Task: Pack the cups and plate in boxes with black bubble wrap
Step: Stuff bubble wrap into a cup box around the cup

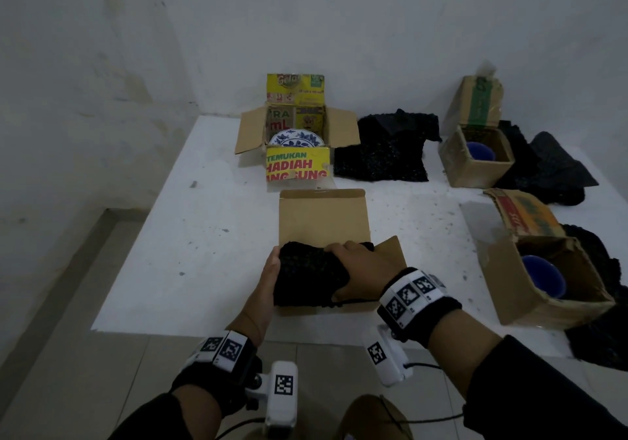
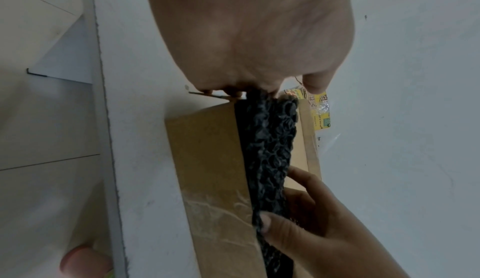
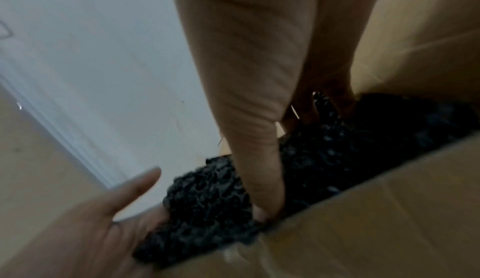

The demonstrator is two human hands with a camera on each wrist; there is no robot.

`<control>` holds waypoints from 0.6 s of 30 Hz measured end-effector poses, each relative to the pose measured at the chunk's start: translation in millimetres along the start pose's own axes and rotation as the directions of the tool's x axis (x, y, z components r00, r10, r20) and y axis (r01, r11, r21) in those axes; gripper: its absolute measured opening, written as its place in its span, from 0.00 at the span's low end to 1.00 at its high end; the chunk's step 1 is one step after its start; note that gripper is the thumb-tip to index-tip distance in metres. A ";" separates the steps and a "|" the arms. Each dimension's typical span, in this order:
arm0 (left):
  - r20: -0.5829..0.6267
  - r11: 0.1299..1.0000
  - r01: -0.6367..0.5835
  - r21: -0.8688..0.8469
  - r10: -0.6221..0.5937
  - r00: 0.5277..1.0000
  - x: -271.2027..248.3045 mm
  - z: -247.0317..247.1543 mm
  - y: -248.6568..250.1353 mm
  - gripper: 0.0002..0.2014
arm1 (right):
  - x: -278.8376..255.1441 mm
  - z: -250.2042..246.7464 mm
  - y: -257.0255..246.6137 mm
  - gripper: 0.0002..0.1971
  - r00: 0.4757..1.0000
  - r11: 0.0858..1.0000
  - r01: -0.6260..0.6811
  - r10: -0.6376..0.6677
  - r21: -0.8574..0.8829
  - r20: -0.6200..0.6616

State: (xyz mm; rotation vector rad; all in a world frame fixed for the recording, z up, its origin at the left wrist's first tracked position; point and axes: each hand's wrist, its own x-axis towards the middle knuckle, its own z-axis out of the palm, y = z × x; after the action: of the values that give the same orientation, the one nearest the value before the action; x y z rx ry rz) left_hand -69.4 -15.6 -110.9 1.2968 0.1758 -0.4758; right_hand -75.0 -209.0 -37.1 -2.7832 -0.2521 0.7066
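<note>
A black bubble wrap bundle (image 1: 309, 276) (image 2: 267, 149) (image 3: 207, 196) sits in the open brown box (image 1: 323, 218) near the table's front edge. My left hand (image 1: 270, 271) (image 3: 78, 231) lies flat against the bundle's left side, thumb out. My right hand (image 1: 356, 263) (image 2: 306, 221) grips the bundle from above, with its thumb pressed in at the near box wall (image 3: 363, 231). What the wrap holds is hidden. A blue-patterned plate (image 1: 297, 138) lies in the yellow box (image 1: 299, 164). Blue cups (image 1: 481, 150) (image 1: 543, 276) sit in two boxes on the right.
Loose black bubble wrap sheets lie behind the brown box (image 1: 384, 147), beside the far right box (image 1: 550, 167) and at the table's right edge (image 1: 605, 303). The white table (image 1: 204, 235) ends just before my wrists. A wall stands close behind.
</note>
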 end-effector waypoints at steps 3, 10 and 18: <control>0.015 1.000 -0.004 0.001 0.004 1.000 -0.1 -1.0 0.5 0.27 | -0.9 6.7 -1.3 0.45 0.997 0.999 0.009 -0.012 -0.040 -0.077; 0.032 0.999 -0.039 0.033 0.038 0.999 -4.3 1.7 1.3 0.31 | -0.5 16.1 -4.0 0.45 0.995 0.989 0.012 -0.025 -0.144 -0.092; 0.024 0.998 -0.031 0.045 0.030 0.999 -5.0 1.8 4.7 0.24 | 1.8 8.7 -13.8 0.46 0.985 0.975 -0.149 0.131 0.162 0.113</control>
State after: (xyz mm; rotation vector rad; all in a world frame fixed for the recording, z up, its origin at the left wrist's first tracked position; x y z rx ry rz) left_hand -72.0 -15.2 -104.3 1.3361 0.1255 -0.4710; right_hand -79.1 -193.6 -41.2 -2.6247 -0.0121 0.8614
